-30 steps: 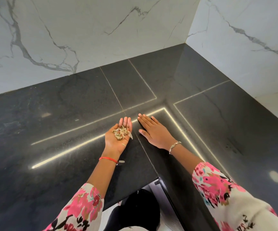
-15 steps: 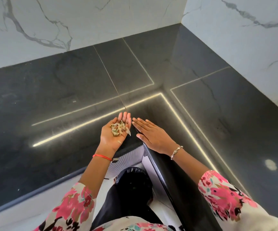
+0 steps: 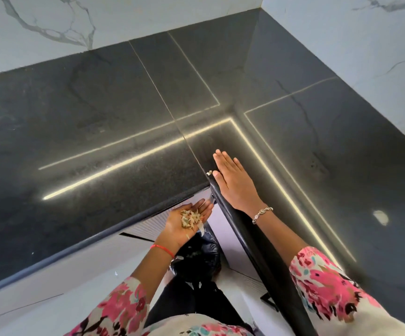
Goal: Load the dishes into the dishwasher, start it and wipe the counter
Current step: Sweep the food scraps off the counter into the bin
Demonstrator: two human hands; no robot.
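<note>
A black L-shaped counter (image 3: 114, 132) fills the view, with its inner corner near the middle. My left hand (image 3: 187, 224) is palm up just below the counter's inner edge, cupping a small pile of pale food scraps (image 3: 190, 218). A few scraps slip off its right side. My right hand (image 3: 233, 180) lies flat, fingers straight, on the counter by the corner. One small scrap (image 3: 209, 172) sits on the counter edge beside its thumb. No dishes or dishwasher are in view.
White marble walls (image 3: 342, 44) back the counter on two sides. Below the corner stands a bin lined with a black bag (image 3: 196, 260), against white cabinet fronts (image 3: 51, 299). Bright light strips reflect on the counter.
My left hand has dropped from counter level to below the edge, above the black bag, with the scraps still in it. My right hand stays flat near the corner; the view tilted down.
</note>
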